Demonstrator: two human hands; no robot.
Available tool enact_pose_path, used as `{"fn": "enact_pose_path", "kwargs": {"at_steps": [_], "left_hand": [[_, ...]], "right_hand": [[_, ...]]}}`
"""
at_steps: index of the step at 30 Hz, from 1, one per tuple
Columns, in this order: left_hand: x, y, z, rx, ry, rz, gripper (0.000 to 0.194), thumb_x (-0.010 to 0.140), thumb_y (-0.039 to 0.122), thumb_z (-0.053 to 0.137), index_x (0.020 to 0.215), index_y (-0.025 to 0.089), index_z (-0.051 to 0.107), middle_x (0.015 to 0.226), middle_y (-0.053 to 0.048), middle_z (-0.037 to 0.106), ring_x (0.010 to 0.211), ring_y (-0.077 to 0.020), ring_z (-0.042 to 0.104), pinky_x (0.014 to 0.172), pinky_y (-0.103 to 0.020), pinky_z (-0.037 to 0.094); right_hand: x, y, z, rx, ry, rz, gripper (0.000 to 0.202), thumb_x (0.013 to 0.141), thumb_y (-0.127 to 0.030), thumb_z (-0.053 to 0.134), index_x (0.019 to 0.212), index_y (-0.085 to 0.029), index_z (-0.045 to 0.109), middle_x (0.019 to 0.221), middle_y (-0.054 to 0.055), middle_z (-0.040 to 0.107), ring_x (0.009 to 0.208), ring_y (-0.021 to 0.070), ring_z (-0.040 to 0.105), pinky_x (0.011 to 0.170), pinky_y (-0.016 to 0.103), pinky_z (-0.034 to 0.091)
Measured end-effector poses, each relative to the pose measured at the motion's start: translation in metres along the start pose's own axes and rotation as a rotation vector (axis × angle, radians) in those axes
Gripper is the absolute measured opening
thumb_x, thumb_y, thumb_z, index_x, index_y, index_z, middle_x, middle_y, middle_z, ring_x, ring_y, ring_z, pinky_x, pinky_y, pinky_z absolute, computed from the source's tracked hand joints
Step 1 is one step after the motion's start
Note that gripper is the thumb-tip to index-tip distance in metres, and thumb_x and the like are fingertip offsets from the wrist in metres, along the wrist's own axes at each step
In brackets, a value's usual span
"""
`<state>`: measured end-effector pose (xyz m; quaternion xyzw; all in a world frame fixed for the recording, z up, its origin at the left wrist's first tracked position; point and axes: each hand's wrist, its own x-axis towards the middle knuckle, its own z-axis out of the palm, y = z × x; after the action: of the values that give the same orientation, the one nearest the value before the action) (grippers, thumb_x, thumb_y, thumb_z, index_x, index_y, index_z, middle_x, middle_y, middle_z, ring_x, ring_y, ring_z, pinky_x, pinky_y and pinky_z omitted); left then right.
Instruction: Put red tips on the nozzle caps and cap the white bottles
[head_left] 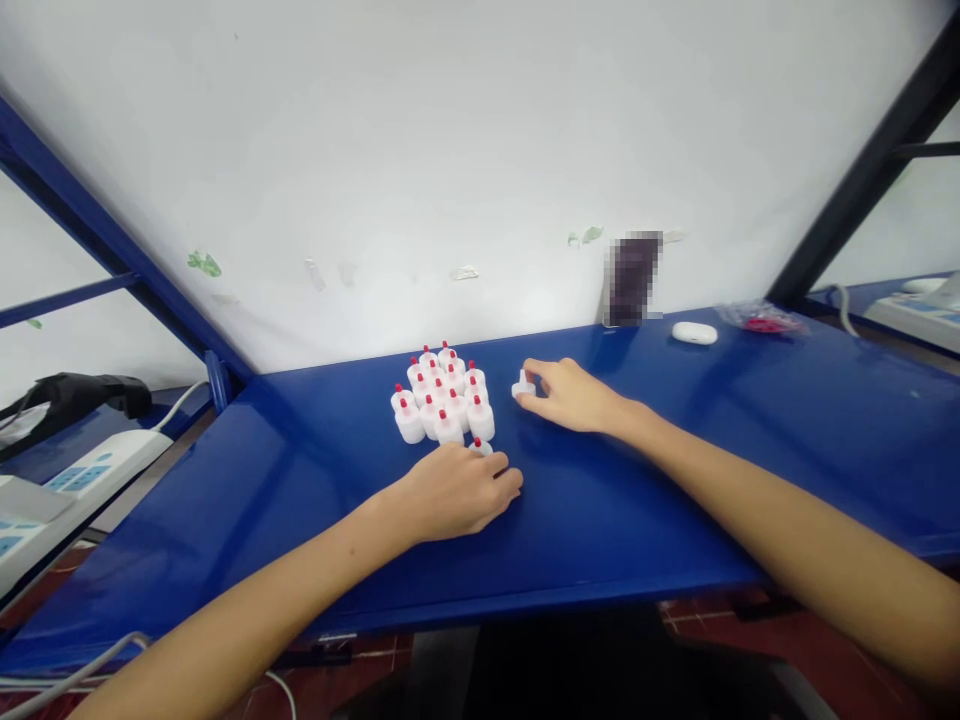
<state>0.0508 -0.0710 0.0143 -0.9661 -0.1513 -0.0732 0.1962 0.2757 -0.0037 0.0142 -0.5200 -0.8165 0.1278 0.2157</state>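
Note:
My right hand point(568, 394) has its thumb and a fingertip around a small white nozzle cap point(523, 385) with a pointed top and no red tip; it is at the tabletop. My left hand point(466, 490) is curled, its back toward me, so whatever its fingers hold is hidden. Just beyond its knuckles a white bottle with a red tip point(480, 446) shows only its top; I cannot tell whether the fingers touch it. A tight cluster of white bottles with red tips point(448, 428) stands upright behind the left hand.
The blue table point(637, 520) meets a white wall. A blurred dark rectangle point(634, 280) leans against it. Right of that lie a white oval case point(694, 333) and a clear plastic bag with red pieces point(763, 320). A power strip point(97, 470) stands beyond the left edge.

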Motion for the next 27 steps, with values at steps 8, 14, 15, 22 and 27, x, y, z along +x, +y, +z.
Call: {"fn": "enact_pose_path", "kwargs": {"at_steps": [8, 14, 15, 22, 27], "left_hand": [[-0.006, -0.026, -0.008, -0.147, 0.675, -0.263, 0.004, 0.09, 0.017, 0.056, 0.094, 0.017, 0.059, 0.067, 0.003, 0.061, 0.053, -0.0082, 0.052, 0.052, -0.021, 0.04], [-0.009, -0.029, -0.006, -0.388, 0.691, -0.407, 0.009, 0.095, 0.018, 0.054, 0.102, 0.017, 0.06, 0.074, 0.002, 0.063, 0.056, -0.0072, 0.051, 0.057, -0.02, 0.043], [-0.009, -0.028, -0.004, -0.416, 0.669, -0.412, 0.01, 0.096, 0.02, 0.053, 0.103, 0.017, 0.06, 0.076, 0.001, 0.064, 0.058, -0.008, 0.053, 0.058, -0.021, 0.045], [-0.01, -0.024, 0.003, -0.456, 0.623, -0.375, 0.012, 0.098, 0.02, 0.051, 0.107, 0.018, 0.059, 0.078, 0.001, 0.065, 0.066, -0.0092, 0.06, 0.064, -0.02, 0.047], [-0.012, -0.029, 0.0, -0.333, 0.602, -0.346, 0.018, 0.097, 0.02, 0.048, 0.113, 0.018, 0.057, 0.083, -0.002, 0.065, 0.068, -0.0107, 0.06, 0.062, -0.021, 0.047]], "right_hand": [[-0.011, -0.016, -0.005, 0.101, 0.116, -0.449, 0.014, 0.088, -0.033, 0.044, 0.092, -0.02, 0.047, 0.071, -0.001, 0.052, 0.059, 0.0149, 0.044, 0.06, 0.028, 0.033], [-0.018, -0.033, 0.004, -0.018, 0.129, -0.759, 0.019, 0.09, -0.037, 0.034, 0.085, -0.021, 0.043, 0.08, 0.005, 0.051, 0.064, 0.0183, 0.041, 0.058, 0.031, 0.032], [-0.019, -0.035, 0.005, -0.028, 0.126, -0.775, 0.019, 0.09, -0.037, 0.034, 0.085, -0.02, 0.044, 0.079, 0.005, 0.05, 0.064, 0.0183, 0.041, 0.057, 0.031, 0.032], [-0.022, -0.042, 0.005, -0.013, 0.141, -0.703, 0.021, 0.085, -0.039, 0.046, 0.084, -0.018, 0.048, 0.086, 0.006, 0.051, 0.065, 0.0156, 0.04, 0.056, 0.029, 0.032], [-0.022, -0.044, 0.003, 0.227, 0.084, -0.596, 0.024, 0.085, -0.041, 0.054, 0.081, -0.02, 0.043, 0.077, 0.0, 0.048, 0.065, 0.0135, 0.04, 0.06, 0.027, 0.033]]}}
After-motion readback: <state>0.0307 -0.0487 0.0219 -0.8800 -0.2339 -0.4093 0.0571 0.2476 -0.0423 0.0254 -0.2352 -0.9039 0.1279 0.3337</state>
